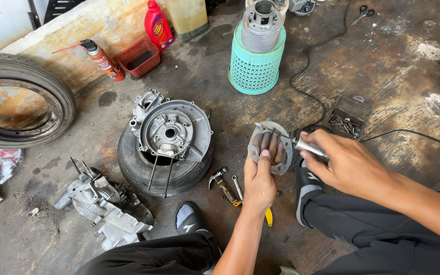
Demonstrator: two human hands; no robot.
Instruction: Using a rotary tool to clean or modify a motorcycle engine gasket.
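Landmark: teal perforated plastic basket [254, 69], upturned on the stained concrete floor [383, 61], carrying a finned grey metal cylinder [262, 25] on top.

Left of the basket: red plastic bottle with a yellow oval label [158, 26], upright against the low wall; just beside it a pale translucent canister [187, 18]. Further left, a red rectangular plastic tray [139, 57] and an orange-and-white spray can with a black cap and thin red straw [101, 58], lying tilted. Far left of the basket, a bare tyre on its rusty rim [19, 99].

Below-left of the basket: grey cast-metal engine casing with a round plate [171, 131], resting on a small black tyre [143, 170]; beyond it, a second loose casing half [105, 206] flat on the floor.

Below the basket, slightly right: round grey metal plate with a central opening [270, 147], held upright off the floor. Surface dull, greasy, rim scuffed, small holes near the edge. Left hand [259, 178] clamped on the plate, fingers through the opening from behind, thumb pressed on the front face. Right hand [345, 163] closed around a slim silver-barrelled power tool [309, 146], tip against the plate's right edge; black cord [311, 66] trailing toward the basket.

Right of the basket, lower down: open dark case of small bits [348, 116]. Under the left hand, on the floor, a small claw hammer [220, 182] and a spanner [237, 187].
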